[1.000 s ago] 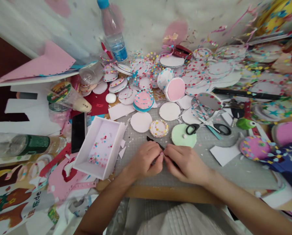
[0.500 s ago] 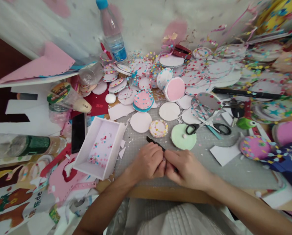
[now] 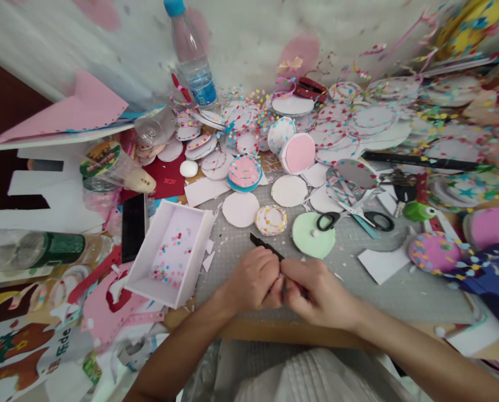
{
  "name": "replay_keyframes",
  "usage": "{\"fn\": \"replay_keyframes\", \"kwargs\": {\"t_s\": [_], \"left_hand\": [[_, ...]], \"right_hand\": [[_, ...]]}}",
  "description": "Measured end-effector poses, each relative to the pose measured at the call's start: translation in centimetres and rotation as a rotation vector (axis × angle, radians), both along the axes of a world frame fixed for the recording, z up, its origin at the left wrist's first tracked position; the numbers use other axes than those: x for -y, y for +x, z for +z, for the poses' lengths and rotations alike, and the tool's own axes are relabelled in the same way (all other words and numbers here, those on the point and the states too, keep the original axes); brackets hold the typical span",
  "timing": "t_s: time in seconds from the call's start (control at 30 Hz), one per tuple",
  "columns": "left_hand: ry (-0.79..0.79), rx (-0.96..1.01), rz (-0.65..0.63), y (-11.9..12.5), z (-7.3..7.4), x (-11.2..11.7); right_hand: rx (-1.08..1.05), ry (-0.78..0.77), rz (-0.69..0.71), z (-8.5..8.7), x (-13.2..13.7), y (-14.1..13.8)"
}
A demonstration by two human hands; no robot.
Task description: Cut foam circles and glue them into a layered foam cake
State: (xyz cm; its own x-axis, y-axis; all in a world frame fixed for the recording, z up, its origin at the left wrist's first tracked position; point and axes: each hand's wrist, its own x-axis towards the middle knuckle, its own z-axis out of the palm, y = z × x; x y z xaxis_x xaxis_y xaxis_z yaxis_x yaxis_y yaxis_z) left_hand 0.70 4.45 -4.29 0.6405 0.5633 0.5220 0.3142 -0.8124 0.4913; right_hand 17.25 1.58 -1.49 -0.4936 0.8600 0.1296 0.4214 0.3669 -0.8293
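Observation:
My left hand (image 3: 252, 279) and my right hand (image 3: 316, 290) meet over the grey cutting mat (image 3: 358, 285) near the table's front edge, fingertips pressed together. My right hand grips a black craft knife (image 3: 263, 244) whose end sticks out up and left past my left fingers. My left hand is curled shut beside it, pinching something too small to make out. Just beyond lie a confetti-rimmed foam disc (image 3: 270, 219), a plain white disc (image 3: 240, 208) and a pale green disc (image 3: 313, 234).
A white open box (image 3: 169, 251) with confetti stands left of my hands. Black-handled scissors (image 3: 354, 218) lie on the right. A black phone (image 3: 133, 226), bottles (image 3: 191, 53), a green punch (image 3: 419, 211) and several decorated discs crowd the table's back.
Both hands have drawn closer together and slightly toward me, fingers tightening round the knife. Nothing else on the table has moved.

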Motion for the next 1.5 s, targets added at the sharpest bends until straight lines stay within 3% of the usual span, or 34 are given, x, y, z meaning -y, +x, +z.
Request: {"fn": "replay_keyframes", "kwargs": {"t_s": [0.27,0.67,1.1,1.5], "left_hand": [[-0.034,0.075,0.028,-0.2,0.3,-0.2],[0.042,0.057,0.015,-0.4,0.6,-0.7],[0.113,-0.079,0.053,0.1,0.2,-0.1],[-0.110,0.032,-0.048,-0.1,0.0,0.1]], "right_hand": [[-0.037,0.003,0.065,0.4,-0.3,0.5],[0.072,0.179,0.054,-0.2,-0.4,0.6],[-0.011,0.022,-0.075,0.1,0.4,-0.4],[-0.098,0.022,-0.048,0.0,0.1,-0.3]]}}
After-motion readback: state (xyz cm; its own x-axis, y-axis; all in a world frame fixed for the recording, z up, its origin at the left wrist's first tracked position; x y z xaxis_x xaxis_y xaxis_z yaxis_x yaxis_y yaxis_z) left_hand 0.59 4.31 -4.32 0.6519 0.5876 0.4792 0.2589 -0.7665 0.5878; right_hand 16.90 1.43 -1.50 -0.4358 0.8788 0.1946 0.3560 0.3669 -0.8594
